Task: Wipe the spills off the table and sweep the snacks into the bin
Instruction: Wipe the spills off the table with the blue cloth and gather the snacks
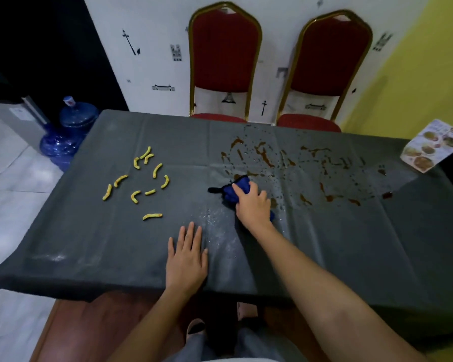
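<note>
At mid-table our right grip (251, 202) clutches the cloth (239, 186), pressed against the near edge of the brown spills (266, 156). Left grip (187, 254) lies flat on the table (351, 244), holding nothing. Snacks (152, 216) lie scattered to the left. We judge wiping barely begun; next come strokes rightward.

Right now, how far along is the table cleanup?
Done: little, only a wet wiped patch. In hand: the blue cloth in the grip of the right hand meets the brown spill; the left hand rests flat. Left: most of the spill, all yellow snacks; no bin in view.
</note>
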`<move>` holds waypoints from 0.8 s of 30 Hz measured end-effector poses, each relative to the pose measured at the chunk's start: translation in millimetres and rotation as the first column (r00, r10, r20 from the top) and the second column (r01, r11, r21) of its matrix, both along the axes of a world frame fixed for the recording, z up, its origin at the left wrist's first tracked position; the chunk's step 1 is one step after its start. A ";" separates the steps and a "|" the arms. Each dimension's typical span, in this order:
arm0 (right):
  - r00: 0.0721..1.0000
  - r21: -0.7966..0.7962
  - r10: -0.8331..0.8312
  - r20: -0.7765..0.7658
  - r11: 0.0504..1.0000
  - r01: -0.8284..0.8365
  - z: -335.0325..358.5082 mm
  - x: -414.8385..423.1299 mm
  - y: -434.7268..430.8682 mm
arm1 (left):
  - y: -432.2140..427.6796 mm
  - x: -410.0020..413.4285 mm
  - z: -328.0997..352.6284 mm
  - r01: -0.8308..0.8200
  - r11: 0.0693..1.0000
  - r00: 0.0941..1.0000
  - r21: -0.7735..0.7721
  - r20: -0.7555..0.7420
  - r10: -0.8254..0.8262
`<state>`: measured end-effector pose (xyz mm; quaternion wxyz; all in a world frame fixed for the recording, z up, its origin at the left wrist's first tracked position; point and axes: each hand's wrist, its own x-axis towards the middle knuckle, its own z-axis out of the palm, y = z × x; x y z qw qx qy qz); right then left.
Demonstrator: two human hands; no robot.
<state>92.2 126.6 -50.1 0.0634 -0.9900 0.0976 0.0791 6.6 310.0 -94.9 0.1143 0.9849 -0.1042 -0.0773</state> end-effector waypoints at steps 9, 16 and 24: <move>0.951 0.005 0.305 0.056 0.952 -0.306 -8.9 2.0 10.1 | -43.8 15.6 2.1 -0.164 0.986 0.986 -0.013 -0.002 0.164; 1.000 -0.003 -0.024 0.017 1.000 0.024 -7.3 53.2 -51.6 | -50.3 24.6 3.6 -0.144 0.989 0.989 -0.022 0.013 0.145; 0.949 -0.019 0.314 0.045 0.950 -0.313 -14.6 32.5 8.6 | -51.7 22.9 6.4 -0.195 0.981 0.979 0.003 0.053 0.195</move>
